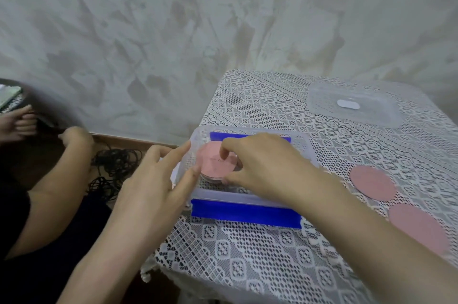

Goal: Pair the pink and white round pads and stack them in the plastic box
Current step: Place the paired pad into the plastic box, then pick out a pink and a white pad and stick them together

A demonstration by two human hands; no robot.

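Pink pad (210, 162) in box (223, 198), right hand (267, 167) pinching

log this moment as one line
right hand: holds top pink pad in plastic box | left hand: straight fingers on box's left wall | loose: two pink pads right of box | lid: off, far right

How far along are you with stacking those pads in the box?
Done: a short stack of pads sits in the plastic box. In hand: the right hand pinches the top pink pad, while the left hand touches the box's left wall with straight fingers. Left: the farther pink pad and the nearer pink pad lie on the lace tablecloth; the clear lid is off.
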